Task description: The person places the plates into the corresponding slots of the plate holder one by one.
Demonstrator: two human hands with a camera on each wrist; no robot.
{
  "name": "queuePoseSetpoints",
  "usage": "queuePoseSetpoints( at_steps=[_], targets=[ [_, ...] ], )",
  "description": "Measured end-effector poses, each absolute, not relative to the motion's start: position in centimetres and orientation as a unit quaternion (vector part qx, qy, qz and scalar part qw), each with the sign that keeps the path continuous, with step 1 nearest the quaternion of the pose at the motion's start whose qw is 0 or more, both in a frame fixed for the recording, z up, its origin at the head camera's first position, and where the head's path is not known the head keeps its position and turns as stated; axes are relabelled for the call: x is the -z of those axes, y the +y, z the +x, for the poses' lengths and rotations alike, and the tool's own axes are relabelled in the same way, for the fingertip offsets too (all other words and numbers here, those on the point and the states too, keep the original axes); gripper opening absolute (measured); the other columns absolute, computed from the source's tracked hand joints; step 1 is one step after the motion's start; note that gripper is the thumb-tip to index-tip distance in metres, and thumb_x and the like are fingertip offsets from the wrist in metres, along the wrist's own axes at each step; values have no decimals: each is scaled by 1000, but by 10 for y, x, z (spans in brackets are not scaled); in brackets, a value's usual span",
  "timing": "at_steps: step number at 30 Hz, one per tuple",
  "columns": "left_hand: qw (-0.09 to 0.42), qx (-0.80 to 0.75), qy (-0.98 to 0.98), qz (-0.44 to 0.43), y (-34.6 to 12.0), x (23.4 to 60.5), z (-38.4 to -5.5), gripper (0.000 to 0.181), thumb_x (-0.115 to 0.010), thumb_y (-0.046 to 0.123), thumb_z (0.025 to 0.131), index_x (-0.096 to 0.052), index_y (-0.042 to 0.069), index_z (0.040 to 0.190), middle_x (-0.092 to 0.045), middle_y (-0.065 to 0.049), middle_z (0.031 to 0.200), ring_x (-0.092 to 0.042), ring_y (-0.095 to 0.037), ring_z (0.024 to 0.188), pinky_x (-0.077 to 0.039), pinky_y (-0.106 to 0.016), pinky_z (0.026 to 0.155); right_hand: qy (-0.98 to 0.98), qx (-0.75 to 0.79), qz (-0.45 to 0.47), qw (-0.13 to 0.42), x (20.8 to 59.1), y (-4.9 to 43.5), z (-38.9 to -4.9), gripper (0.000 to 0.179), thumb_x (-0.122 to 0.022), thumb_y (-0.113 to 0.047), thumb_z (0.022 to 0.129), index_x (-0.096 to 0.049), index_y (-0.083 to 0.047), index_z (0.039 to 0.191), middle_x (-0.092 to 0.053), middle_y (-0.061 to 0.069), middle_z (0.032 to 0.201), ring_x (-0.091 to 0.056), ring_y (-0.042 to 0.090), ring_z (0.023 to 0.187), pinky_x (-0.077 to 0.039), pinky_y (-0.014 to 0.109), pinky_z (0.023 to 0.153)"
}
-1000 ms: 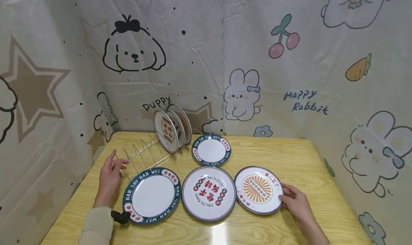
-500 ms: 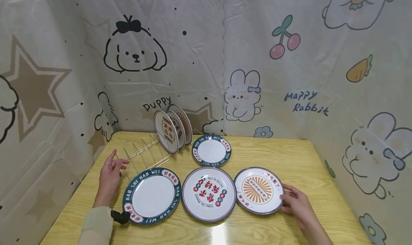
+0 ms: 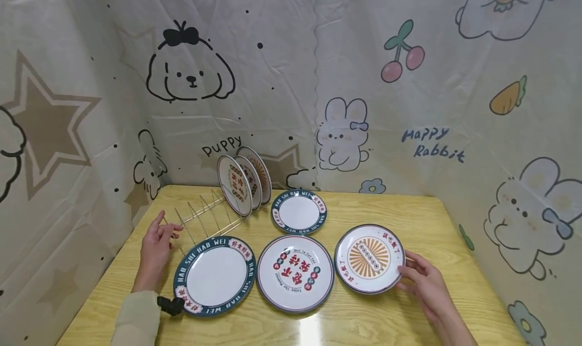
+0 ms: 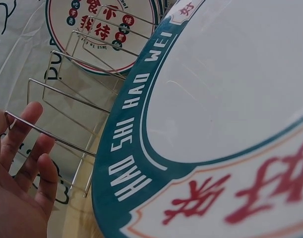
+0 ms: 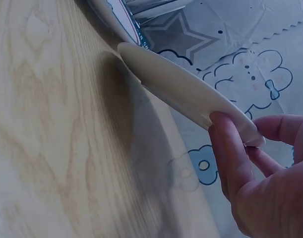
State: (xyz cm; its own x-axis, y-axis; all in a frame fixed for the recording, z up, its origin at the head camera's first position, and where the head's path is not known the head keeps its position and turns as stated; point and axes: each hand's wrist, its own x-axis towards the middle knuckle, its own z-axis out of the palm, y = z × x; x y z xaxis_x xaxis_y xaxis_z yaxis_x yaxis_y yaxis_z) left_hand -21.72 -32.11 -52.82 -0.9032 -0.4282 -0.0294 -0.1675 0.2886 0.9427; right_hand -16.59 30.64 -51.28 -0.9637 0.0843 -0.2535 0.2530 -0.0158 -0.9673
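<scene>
My right hand [image 3: 423, 278] pinches the right rim of a white plate with an orange sunburst [image 3: 369, 259]. In the right wrist view this plate [image 5: 181, 91] is tilted above the table, thumb on one face and fingers on the other. My left hand [image 3: 158, 240] is at the near left end of a wire dish rack [image 3: 204, 217], its fingers bent about the end wire [image 4: 49, 134]. Three plates [image 3: 236, 187] stand upright at the rack's far end. A large green-rimmed plate [image 3: 219, 275] lies beside my left hand, overlapping the rack in view.
Between the hands lies a white plate with red characters [image 3: 295, 274]. Behind it is a smaller green-rimmed plate [image 3: 299, 212]. The yellow wooden table [image 3: 391, 209] ends at patterned cloth walls [image 3: 273, 83] at the back and both sides.
My right hand has raised the sunburst plate from the table and shifted it slightly away and to the right. My left hand stays at the rack's end; the other plates have not moved.
</scene>
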Motion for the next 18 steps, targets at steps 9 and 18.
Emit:
queuePoseSetpoints(
  at_steps=[9,18],
  targets=[
    [118,564,-795,191,-319,528,-218,61,-39,45,111,-15,34,167,-70,16,112,-57,-6,99,-48,-21,80,678,724,124,33,507,299,-164,54,-58,7,96,-41,-10,145,-56,-6,111,-64,7,92,-61,29,80],
    [113,561,-799,186,-320,528,-216,62,-38,45,111,-15,32,167,-68,22,107,-57,-4,98,-48,-21,80,639,763,88,44,513,289,-162,48,-53,11,93,-42,-19,129,-64,-6,108,-67,8,82,-61,27,74]
  ],
)
